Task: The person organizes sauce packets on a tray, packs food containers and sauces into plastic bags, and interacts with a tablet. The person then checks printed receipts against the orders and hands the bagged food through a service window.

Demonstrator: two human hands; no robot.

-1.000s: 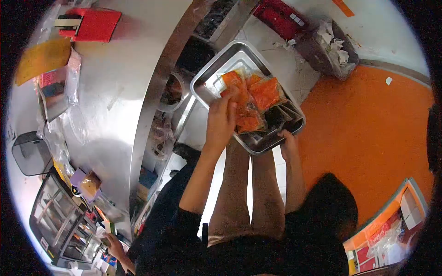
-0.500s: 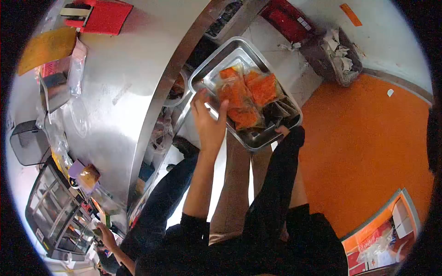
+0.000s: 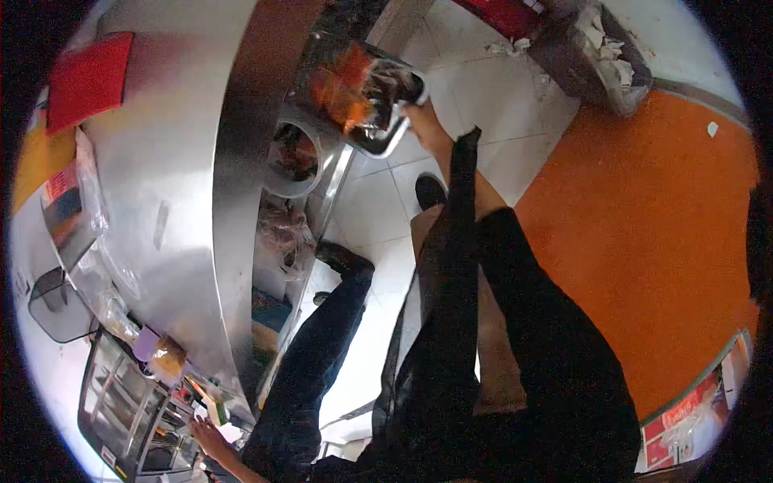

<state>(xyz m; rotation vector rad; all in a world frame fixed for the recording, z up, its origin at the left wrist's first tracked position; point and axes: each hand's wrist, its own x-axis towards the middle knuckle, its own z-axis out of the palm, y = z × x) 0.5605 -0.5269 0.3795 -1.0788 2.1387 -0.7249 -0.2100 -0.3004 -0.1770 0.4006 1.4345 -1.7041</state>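
My right hand point(image 3: 424, 127) grips the near right edge of a metal tray point(image 3: 385, 146), its fingers closed round the rim. Orange-filled clear packets point(image 3: 345, 84) and dark packets point(image 3: 392, 84) lie in the tray, blurred by motion. The tray's far part reaches in under the steel counter, over the lower shelf. Just below it on that shelf stands a round clear tub point(image 3: 295, 161) with dark contents. My left hand does not show.
At the left runs the steel counter point(image 3: 173, 185) with a red folder point(image 3: 90, 80). A co-worker's hand point(image 3: 211, 439) and dark-trousered leg point(image 3: 322, 346) are at lower left. A waste bin point(image 3: 592, 60) stands upper right, near the orange floor point(image 3: 636, 241).
The tray has moved left and away, partly under the counter, with my right hand still on its rim. My left hand, earlier open beside the tray, has gone from view.
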